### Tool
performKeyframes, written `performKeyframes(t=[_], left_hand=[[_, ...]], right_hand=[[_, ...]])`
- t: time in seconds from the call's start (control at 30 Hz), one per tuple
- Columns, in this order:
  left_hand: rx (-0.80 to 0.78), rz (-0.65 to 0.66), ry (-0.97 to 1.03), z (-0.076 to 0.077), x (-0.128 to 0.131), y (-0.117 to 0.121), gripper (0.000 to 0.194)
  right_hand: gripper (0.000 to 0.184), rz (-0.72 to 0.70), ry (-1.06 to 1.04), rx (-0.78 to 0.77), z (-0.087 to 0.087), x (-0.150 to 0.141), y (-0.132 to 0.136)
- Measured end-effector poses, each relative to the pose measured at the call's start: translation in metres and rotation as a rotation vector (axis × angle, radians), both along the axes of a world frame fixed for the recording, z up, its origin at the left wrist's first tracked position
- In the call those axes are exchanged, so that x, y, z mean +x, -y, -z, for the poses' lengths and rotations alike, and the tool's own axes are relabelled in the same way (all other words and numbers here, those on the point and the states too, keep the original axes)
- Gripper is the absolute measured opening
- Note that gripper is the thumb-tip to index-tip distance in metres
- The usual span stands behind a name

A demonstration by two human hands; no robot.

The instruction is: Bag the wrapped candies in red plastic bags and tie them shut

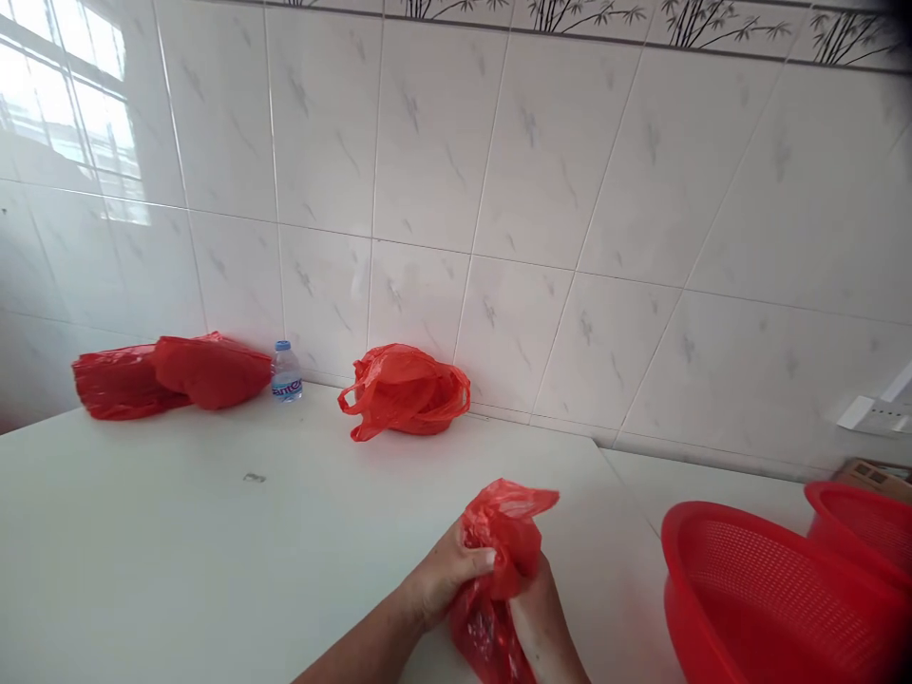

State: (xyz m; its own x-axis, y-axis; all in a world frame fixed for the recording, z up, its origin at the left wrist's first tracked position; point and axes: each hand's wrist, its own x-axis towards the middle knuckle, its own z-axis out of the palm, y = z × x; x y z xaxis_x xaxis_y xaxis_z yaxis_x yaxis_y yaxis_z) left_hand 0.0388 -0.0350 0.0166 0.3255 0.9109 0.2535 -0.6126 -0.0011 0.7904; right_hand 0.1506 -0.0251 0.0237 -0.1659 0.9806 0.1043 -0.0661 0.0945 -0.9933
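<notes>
A crumpled red plastic bag [504, 532] is bunched up between my two hands, above the front part of the white table. My left hand [450, 572] grips it from the left, the thumb pressed across its gathered folds. On the other side my right hand [536, 597] is closed around the bag, its fingers mostly hidden by the plastic. A loose end of the bag sticks out at the top right, and its lower part hangs between my wrists. What may be inside cannot be made out.
Against the tiled wall [427, 142] lie another red plastic bag [406, 394] and a red bundle [171, 375], with a small water bottle [286, 372] beside it. Two red perforated baskets [741, 532] stand at the right on the white table [178, 551]. A power socket [873, 415] is behind.
</notes>
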Motion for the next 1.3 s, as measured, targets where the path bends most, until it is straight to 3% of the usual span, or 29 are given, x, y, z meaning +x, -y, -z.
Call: performKeyframes(t=[0.07,0.17,0.27,0.37,0.53,0.7,0.8,0.9,0.97,1.1,1.23,1.3], left_hand=[[-0.091,-0.078,-0.029,0.001,0.004,0.0,0.019],[-0.268,-0.216,0.07,0.007,0.004,-0.003,0.012],[-0.379,-0.216,0.194,0.014,-0.001,-0.009,0.018],[-0.456,-0.186,0.248,0.02,-0.006,-0.013,0.018],[-0.491,-0.147,0.298,0.017,-0.003,-0.012,0.012],[-0.409,-0.03,0.365,0.01,-0.001,-0.004,0.029],[-0.329,-0.079,0.305,0.008,-0.003,-0.002,0.028],[-0.37,-0.164,0.24,0.008,-0.002,-0.003,0.019],[-0.44,-0.218,0.226,0.009,-0.001,-0.005,0.021],[-0.462,-0.169,0.235,0.011,-0.002,-0.007,0.029],[-0.402,-0.113,0.228,0.012,-0.001,-0.007,0.024],[-0.395,-0.156,0.184,0.01,0.001,-0.006,0.024]], right_hand=[[0.02,0.008,0.006,-0.061,-0.001,0.0,0.005],[0.018,-0.06,-0.234,-0.203,-0.006,0.009,0.007],[0.028,-0.118,-0.522,-0.405,-0.009,0.026,-0.002],[0.028,-0.168,-0.675,-0.525,-0.002,0.045,-0.017],[0.023,-0.166,-0.743,-0.446,0.009,0.067,-0.029],[0.05,-0.366,-0.517,-0.3,-0.012,0.063,-0.017],[0.046,-0.365,-0.415,-0.272,-0.021,0.058,-0.015],[0.033,-0.268,-0.497,-0.386,-0.015,0.059,-0.021],[0.029,-0.294,-0.573,-0.442,-0.009,0.061,-0.023],[0.029,-0.31,-0.694,-0.354,-0.009,0.055,-0.017],[0.06,-0.342,-0.615,-0.383,-0.015,0.044,-0.005],[0.061,-0.301,-0.497,-0.371,-0.013,0.04,-0.004]])
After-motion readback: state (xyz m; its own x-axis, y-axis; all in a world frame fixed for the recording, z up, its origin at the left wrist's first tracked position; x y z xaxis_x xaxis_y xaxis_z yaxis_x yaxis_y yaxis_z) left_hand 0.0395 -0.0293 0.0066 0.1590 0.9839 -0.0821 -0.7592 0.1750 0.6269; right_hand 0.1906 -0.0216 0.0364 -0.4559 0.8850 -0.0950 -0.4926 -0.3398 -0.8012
